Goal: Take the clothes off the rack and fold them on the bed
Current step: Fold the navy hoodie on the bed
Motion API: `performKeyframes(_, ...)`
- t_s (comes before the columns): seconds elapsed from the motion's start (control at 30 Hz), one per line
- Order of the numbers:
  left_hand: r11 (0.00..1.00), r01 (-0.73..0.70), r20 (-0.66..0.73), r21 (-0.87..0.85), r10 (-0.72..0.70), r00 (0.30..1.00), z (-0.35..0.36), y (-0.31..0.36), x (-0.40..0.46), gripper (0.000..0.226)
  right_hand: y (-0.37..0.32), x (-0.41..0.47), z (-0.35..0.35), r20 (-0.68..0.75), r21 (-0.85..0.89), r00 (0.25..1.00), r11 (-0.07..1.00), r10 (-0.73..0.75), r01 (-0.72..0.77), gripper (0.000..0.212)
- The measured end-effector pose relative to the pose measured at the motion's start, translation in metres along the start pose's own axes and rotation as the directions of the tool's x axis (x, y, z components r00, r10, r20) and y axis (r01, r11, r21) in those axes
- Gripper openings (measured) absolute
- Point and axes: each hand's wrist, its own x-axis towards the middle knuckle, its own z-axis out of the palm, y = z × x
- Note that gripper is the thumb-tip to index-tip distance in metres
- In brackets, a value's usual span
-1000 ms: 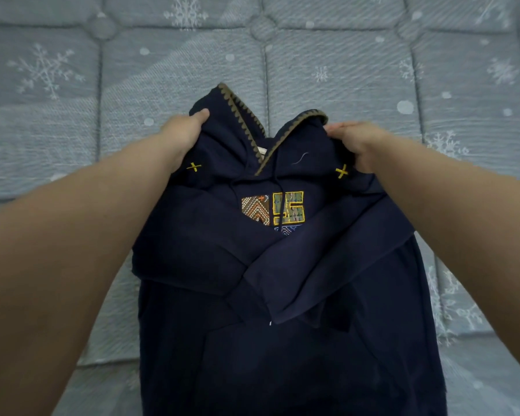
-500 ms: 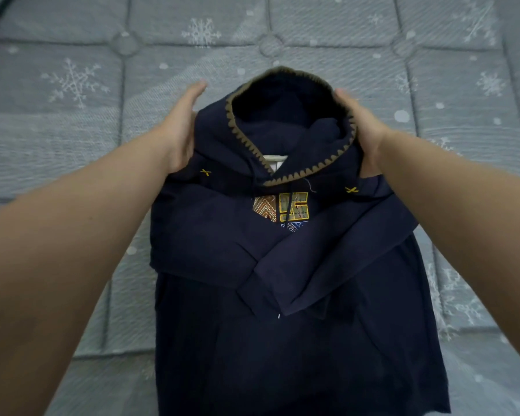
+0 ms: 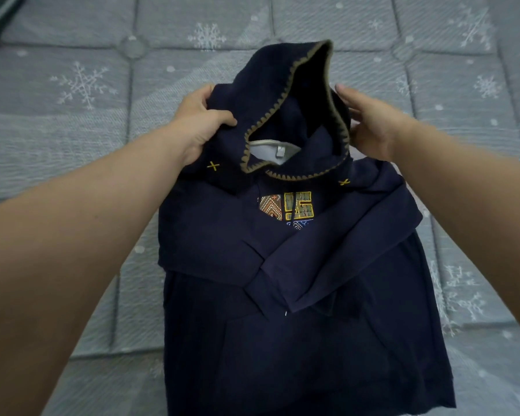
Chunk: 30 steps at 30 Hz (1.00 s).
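A dark navy fleece hooded sweatshirt is lying front-up on a grey quilted bed printed with white snowflakes, filling the centre and lower half of the frame. Its long axis is running from the bottom edge of the frame to the upper centre, hem nearest the camera and hood pointing away toward the top. Both sleeves are lying folded across the chest, crossing just below a small embroidered patch in yellow, orange and blue. Olive-brown zigzag stitching is edging the hood opening, a pale lining with a small label is showing inside the neck, and a yellow cross stitch is marking each shoulder.

The hood is standing raised off the bed, its tip leaning toward the upper right. The left hand, at centre left, is pinching the hood's left side, thumb on top of the fabric and fingers tucked behind it. The right hand, at centre right, is lying with fingers straight and flat against the hood's right side, grasping nothing. Both bare forearms are reaching in from the lower corners.
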Motion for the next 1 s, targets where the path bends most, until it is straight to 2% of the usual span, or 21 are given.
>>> performKeyframes(0.1,0.997,0.060,0.028,-0.043,-0.059,0.998,0.000,-0.001,-0.001,0.036,-0.002,0.003,-0.001,-0.025,-0.004,0.997,0.997,-0.078,0.078,0.008)
performKeyframes(0.17,0.990,0.128,0.013,-0.052,-0.128,0.992,-0.003,0.002,-0.003,0.038,-0.005,0.003,0.002,-0.043,0.063,0.998,0.996,-0.056,0.059,0.024)
performKeyframes(0.23,0.982,0.188,-0.010,-0.029,-0.189,0.982,-0.005,0.004,-0.001,0.062,-0.010,-0.001,0.006,0.012,0.110,1.000,0.994,0.003,-0.004,0.036)
performKeyframes(0.3,0.977,0.206,-0.011,0.046,-0.206,0.978,-0.007,0.009,0.001,0.094,-0.015,-0.006,0.011,0.117,0.038,0.990,0.996,0.077,-0.082,0.032)
performKeyframes(0.33,0.972,0.205,-0.010,0.113,-0.205,0.979,-0.005,0.013,0.001,0.098,-0.020,-0.009,0.012,0.150,-0.003,0.981,0.992,0.125,-0.126,0.028)
performKeyframes(0.37,0.963,0.196,-0.012,0.185,-0.197,0.980,-0.004,0.016,0.001,0.090,-0.024,-0.011,0.013,0.166,-0.044,0.969,0.983,0.183,-0.178,0.028)
performKeyframes(0.47,0.882,0.150,-0.049,0.447,-0.144,0.988,-0.002,0.025,0.005,0.038,-0.035,-0.013,0.012,0.163,-0.280,0.911,0.903,0.378,-0.325,0.033)
performKeyframes(0.53,0.800,0.079,-0.050,0.594,-0.062,0.997,-0.006,0.026,0.011,0.031,-0.039,-0.015,0.010,0.155,-0.412,0.878,0.837,0.454,-0.360,0.044)
performKeyframes(0.57,0.778,0.043,-0.048,0.626,-0.017,0.999,-0.007,0.027,0.014,0.030,-0.041,-0.014,0.010,0.123,-0.447,0.885,0.821,0.449,-0.354,0.048)
performKeyframes(0.6,0.770,0.011,-0.050,0.638,0.027,0.998,-0.008,0.028,0.017,0.028,-0.042,-0.014,0.011,0.066,-0.461,0.915,0.825,0.398,-0.326,0.048)
performKeyframes(0.67,0.777,-0.041,-0.067,0.629,0.106,0.992,-0.007,0.030,0.022,0.026,-0.043,-0.009,0.013,-0.098,-0.478,0.987,0.865,0.124,-0.156,0.042)
performKeyframes(0.73,0.795,-0.077,-0.121,0.602,0.186,0.975,-0.002,0.032,0.027,0.030,-0.045,-0.001,0.014,-0.208,-0.564,0.957,0.824,-0.201,0.050,0.038)
performKeyframes(0.77,0.800,-0.087,-0.160,0.594,0.224,0.961,0.001,0.032,0.028,0.032,-0.046,0.002,0.016,-0.219,-0.617,0.927,0.779,-0.304,0.110,0.039)
performKeyframes(0.83,0.827,-0.098,-0.226,0.554,0.262,0.938,0.008,0.036,0.031,0.030,-0.050,0.010,0.017,-0.226,-0.768,0.875,0.631,-0.428,0.110,0.036)
performKeyframes(0.9,0.850,-0.062,-0.247,0.523,0.221,0.943,0.010,0.038,0.036,0.033,-0.053,0.012,0.018,-0.236,-0.894,0.826,0.448,-0.512,0.022,0.034)
performKeyframes(0.97,0.782,0.023,-0.228,0.623,0.153,0.962,0.008,0.037,0.045,0.041,-0.056,0.015,0.017,-0.270,-0.927,0.810,0.368,-0.520,-0.073,0.035)
performKeyframes(1.0,0.729,0.050,-0.216,0.682,0.136,0.967,0.007,0.036,0.050,0.035,-0.056,0.018,0.016,-0.274,-0.931,0.818,0.352,-0.506,-0.095,0.035)
